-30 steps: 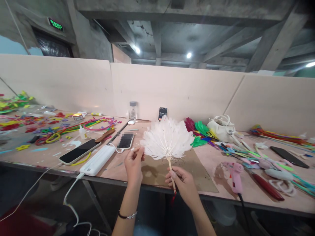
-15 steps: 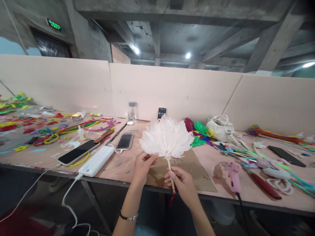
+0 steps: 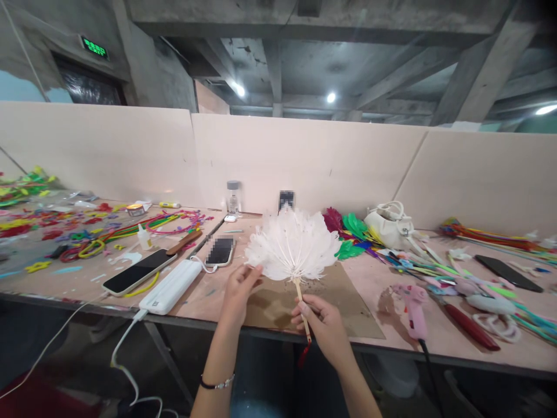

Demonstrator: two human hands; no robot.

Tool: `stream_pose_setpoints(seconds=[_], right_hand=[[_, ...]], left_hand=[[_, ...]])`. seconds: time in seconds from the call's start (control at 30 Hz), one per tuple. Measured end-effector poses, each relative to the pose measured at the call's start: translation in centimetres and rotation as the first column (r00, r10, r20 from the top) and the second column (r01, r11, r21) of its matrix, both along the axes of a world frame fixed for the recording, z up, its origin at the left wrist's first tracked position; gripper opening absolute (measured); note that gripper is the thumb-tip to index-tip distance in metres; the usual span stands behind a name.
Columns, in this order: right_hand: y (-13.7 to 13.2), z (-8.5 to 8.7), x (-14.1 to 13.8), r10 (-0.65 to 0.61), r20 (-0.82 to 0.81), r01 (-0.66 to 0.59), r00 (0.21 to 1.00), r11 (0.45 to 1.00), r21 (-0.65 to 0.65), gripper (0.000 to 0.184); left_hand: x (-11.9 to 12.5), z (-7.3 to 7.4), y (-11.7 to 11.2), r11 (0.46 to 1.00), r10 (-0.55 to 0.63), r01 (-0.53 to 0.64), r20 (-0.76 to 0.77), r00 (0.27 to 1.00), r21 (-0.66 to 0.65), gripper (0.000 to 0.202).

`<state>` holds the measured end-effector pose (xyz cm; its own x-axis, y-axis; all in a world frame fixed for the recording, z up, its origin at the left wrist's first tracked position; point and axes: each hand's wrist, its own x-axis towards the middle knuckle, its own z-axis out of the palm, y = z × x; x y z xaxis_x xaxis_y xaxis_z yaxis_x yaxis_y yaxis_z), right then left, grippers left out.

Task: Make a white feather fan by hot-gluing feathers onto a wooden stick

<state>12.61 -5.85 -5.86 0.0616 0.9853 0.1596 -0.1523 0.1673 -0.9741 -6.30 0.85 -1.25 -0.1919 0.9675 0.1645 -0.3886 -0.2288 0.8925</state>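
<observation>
A white feather fan (image 3: 292, 241) is held upright before me, its feathers spread wide above a light wooden handle (image 3: 301, 299). A red tassel (image 3: 305, 353) hangs from the handle's lower end. My right hand (image 3: 324, 325) is closed around that handle, thumb in front. At the fan's lower left edge, my left hand (image 3: 238, 293) has its thumb and fingers pinched together on the feathers; the exact contact is partly hidden. Beneath the fan lies a brown cardboard sheet (image 3: 359, 310) on the table.
To the right are a pink glue gun (image 3: 414, 307), a red-handled tool (image 3: 472, 326), a white bag (image 3: 389, 225) and coloured feathers (image 3: 351, 225). On the left lie a white power bank (image 3: 172, 285), a phone (image 3: 137, 271) and a small glue bottle (image 3: 144, 237). A partition (image 3: 304, 151) stands behind.
My left hand has slid left and slightly up along the fan's lower edge, toward its outer feathers. The right hand keeps its hold on the handle.
</observation>
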Motion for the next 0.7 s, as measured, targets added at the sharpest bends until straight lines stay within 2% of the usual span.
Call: stream_pose_setpoints(seconds=[0.1,0.2,0.37,0.47,0.53,0.6,0.7], right_hand=[[0.0,0.0,0.0,-0.004,0.004,0.004,1.000,1.000,0.002,0.057],[0.1,0.1,0.1,0.001,0.005,0.000,1.000,1.000,-0.004,0.059],[0.1,0.2,0.0,-0.001,-0.007,0.001,1.000,1.000,-0.010,0.061],[0.1,0.2,0.0,-0.005,-0.014,0.005,1.000,1.000,-0.013,0.060],[0.1,0.3,0.1,-0.006,-0.013,0.005,1.000,1.000,-0.019,0.059],[0.2,0.6,0.1,0.013,-0.003,-0.013,1.000,1.000,-0.027,0.058],[0.5,1.1,-0.5,0.070,0.041,-0.069,0.997,0.997,-0.037,0.060]], left_hand=[[1.5,-0.1,-0.2,1.000,0.011,-0.010,-0.063,0.998,0.018,0.035],[2.0,-0.4,-0.3,0.998,0.060,-0.058,-0.055,0.997,0.023,0.034],[0.2,-0.6,0.0,0.982,0.188,-0.189,0.033,0.982,0.014,0.038],[-1.0,-0.7,0.2,0.951,0.308,-0.310,0.109,0.945,0.005,0.033],[-1.2,-0.7,0.3,0.937,0.345,-0.348,0.150,0.926,-0.007,0.031],[-0.9,-0.9,0.3,0.953,0.302,-0.301,0.169,0.938,-0.029,0.030],[0.7,-0.9,0.0,0.992,0.116,-0.104,0.180,0.977,-0.071,0.028]])
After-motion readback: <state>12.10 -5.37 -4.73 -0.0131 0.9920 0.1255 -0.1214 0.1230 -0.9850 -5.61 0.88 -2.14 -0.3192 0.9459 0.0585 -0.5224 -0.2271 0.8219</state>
